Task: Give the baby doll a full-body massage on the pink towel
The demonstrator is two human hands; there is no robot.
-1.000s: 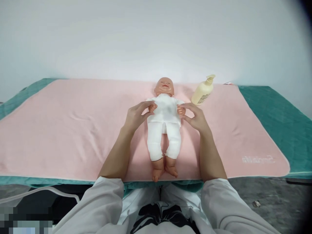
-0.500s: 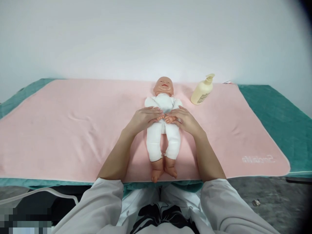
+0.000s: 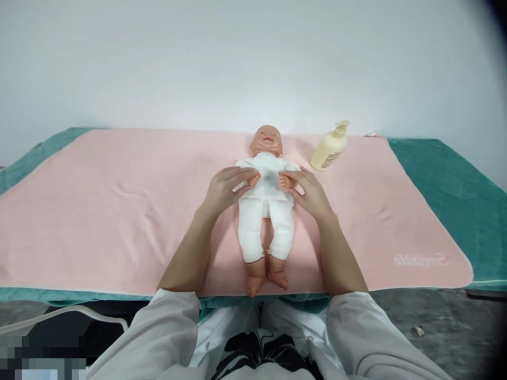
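Note:
A baby doll (image 3: pixel 266 211) in white clothes lies on its back on a pink towel (image 3: pixel 119 211), head toward the wall and feet near the front edge. My left hand (image 3: pixel 224 190) grips the doll's arm on the left side, fingers closed round its small hand. My right hand (image 3: pixel 307 192) grips the doll's other arm the same way. Both doll hands are held over its chest, a little apart.
A cream pump bottle (image 3: pixel 330 148) lies tilted on the towel right of the doll's head. The pink towel covers a teal-covered table (image 3: pixel 455 190) against a white wall. A clear tube (image 3: pixel 59 312) runs below the front edge at left.
The doll's arms were out at its sides, then brought together low over its belly. Now both my hands have lifted them up onto the chest and slightly apart.

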